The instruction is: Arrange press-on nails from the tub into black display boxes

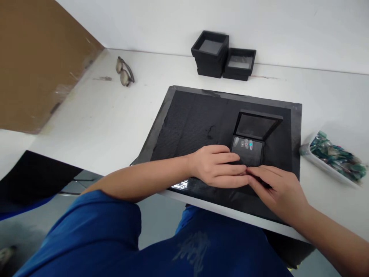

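While open, box [255,154] against both hands [215,165]

The left hand [216,166] and right hand [279,191] cover the near edge of the box [250,145], hiding whatever their fingertips pinch.

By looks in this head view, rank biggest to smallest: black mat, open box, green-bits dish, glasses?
1. Black mat.
2. Open box and green-bits dish, about alike.
3. Glasses, though farther off.

Matt textured black mat [190,119], glossy box lid [256,126]
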Demonstrator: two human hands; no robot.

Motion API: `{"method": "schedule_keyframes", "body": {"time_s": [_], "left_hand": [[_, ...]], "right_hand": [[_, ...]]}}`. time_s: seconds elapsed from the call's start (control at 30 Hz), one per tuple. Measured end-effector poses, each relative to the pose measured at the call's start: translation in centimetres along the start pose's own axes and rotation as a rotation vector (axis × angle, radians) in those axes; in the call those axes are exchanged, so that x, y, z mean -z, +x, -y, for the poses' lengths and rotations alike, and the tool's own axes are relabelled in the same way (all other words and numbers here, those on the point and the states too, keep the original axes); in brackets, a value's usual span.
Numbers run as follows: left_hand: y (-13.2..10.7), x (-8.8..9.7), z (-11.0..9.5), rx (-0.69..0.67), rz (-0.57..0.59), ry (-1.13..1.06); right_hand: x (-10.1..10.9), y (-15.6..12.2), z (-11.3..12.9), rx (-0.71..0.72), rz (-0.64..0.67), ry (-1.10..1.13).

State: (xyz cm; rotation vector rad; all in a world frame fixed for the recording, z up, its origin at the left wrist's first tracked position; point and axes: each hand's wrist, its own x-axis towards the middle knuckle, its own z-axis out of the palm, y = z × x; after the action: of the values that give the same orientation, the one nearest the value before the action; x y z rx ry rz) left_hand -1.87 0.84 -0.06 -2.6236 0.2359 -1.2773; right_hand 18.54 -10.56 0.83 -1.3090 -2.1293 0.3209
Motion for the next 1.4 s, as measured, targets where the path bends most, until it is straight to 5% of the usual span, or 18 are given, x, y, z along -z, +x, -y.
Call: {"method": "schedule_keyframes", "body": {"time_s": [0.23,0.73,0.93,1.13,1.23,1.33,1.4], "left_hand": [[-0.2,0.5,0.3,0.042,0.079,-0.049],[-0.6,-0.1,-0.5,0.297,0.000,-0.374],[-0.9,-0.2,0.0,0.350,0.071,-0.305],[-0.9,0.5,1.2,0.473,-0.032,-0.292],[-0.3,2.5,1.6,0.457,0.158,-0.511],[0.6,4.8,1.5,0.554,0.602,-0.783],[0.9,5.8,1.4,0.602,0.821,-0.778]], "right_hand": [[0.1,0.4,-0.1,0.028,-0.040,-0.010],[-0.5,0.1,-0.3,-0.008,-0.026,0.074],[-0.3,0.3,-0.6,-0.049,-0.013,0.040],[0.7,0.5,-1.3,-0.157,-0.114,-0.080],[1.1,0.4,-1.7,-0.194,-0.095,-0.061],[1.4,0.4,-2.1,-0.262,-0.088,-0.030],[1.5,0.5,-2.4,-0.297,-0.095,-0.028]]}}
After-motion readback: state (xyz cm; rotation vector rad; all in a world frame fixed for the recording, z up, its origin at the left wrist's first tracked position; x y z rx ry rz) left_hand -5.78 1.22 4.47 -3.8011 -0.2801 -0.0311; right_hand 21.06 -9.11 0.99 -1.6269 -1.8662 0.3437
